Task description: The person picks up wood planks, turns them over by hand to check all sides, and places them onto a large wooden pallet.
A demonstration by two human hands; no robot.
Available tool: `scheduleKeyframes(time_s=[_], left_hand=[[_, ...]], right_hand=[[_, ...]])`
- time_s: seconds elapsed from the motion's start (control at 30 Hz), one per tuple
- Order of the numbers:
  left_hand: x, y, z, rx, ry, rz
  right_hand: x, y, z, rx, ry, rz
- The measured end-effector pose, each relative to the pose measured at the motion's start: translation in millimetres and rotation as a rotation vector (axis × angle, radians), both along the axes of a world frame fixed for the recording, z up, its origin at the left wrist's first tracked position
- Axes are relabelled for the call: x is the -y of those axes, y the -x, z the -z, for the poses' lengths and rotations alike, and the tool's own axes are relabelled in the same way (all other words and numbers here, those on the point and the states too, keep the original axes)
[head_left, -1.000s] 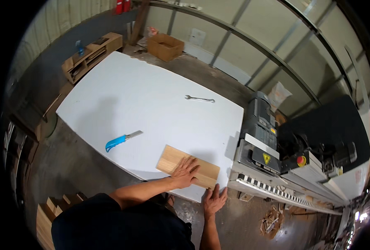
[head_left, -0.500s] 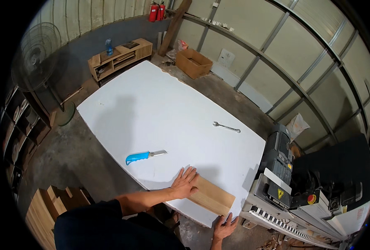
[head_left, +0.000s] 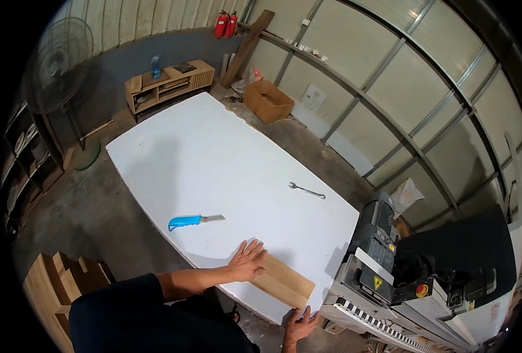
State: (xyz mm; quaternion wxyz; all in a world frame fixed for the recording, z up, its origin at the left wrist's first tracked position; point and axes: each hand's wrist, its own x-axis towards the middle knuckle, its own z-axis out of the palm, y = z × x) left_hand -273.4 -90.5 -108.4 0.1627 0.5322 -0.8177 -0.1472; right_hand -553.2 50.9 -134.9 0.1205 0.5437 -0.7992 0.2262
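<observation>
A light-brown wooden board (head_left: pixel 284 279) lies flat on the white tabletop (head_left: pixel 237 159), close to its near right edge. My left hand (head_left: pixel 247 262) rests over the board's left end, open, with its fingers stretched out. At the board's near right end is my right hand (head_left: pixel 300 325), fingers apart and fingertips touching the corner; its palm stays off the board, past the table edge. Left of the board lies a blue-handled knife or saw (head_left: pixel 191 222) with a short metal blade. A metal wrench (head_left: pixel 306 190) lies farther back on the tabletop.
A grey machine (head_left: pixel 384 265) with a red button adjoins the table's right end. Behind the table are a cardboard box (head_left: pixel 268 103) and a low wooden cabinet (head_left: pixel 170 88). A standing fan (head_left: pixel 61 67) is far left; stacked wood pieces (head_left: pixel 55 288) are near left.
The whole view has shifted slightly, so the table and tools appear a little farther left. Both hands keep their places on the board, which stays put on the tabletop.
</observation>
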Motion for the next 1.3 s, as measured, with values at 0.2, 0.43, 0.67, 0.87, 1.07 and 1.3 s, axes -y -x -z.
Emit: scheduleKeyframes(time_s=[0.2, 0.43, 0.67, 0.87, 1.07, 1.3], left_hand=[[1, 2, -1, -0.013, 0.036, -0.011], [-1, 2, 2, -0.021, 0.076, -0.02], [-1, 3, 3, -0.023, 0.107, -0.037], [-2, 0, 5, 0.003, 0.11, -0.033], [0, 6, 6, -0.023, 0.115, 0.027], [4, 1, 10, -0.052, 0.166, -0.02]], right_hand=[[0, 1, 3, -0.016, 0.101, -0.026], [0, -10, -24, -0.142, -0.019, 0.016], [-2, -4, -12, -0.034, 0.014, -0.006], [-4, -17, -25, -0.053, 0.012, 0.06], [-6, -11, -17, -0.045, 0.049, 0.051], [1, -6, -14, 0.108, 0.04, -0.017]])
